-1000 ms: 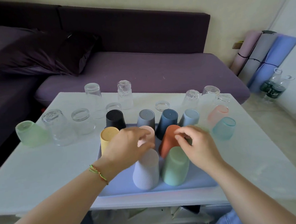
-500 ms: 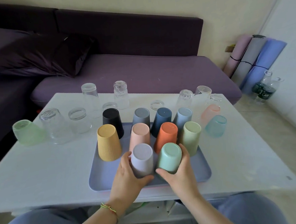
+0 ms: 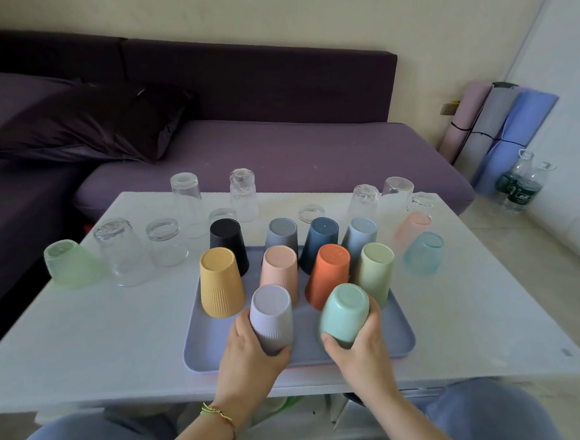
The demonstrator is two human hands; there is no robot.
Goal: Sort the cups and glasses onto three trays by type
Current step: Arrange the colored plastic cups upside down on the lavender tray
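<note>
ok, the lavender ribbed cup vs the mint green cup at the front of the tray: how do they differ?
Surface: the lavender ribbed plastic cup has vertical ribs on its lower wall; the mint green plastic cup looks smooth.
Shape: the lavender one is taller and slimmer, the mint one squatter and rounder.
Grip: the left hand holds the lavender one, the right hand the mint one.
Shared: both are bottom-up at the front of the blue-grey tray.

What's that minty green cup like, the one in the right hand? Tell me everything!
The mint green cup is plain and matte, and looks like plastic. It is upside down, its flat round bottom up, and tilted. The right hand grips it, thumb on the near side, fingers round the far side. It is over the near part of the tray; whether it rests there I cannot tell.
</note>
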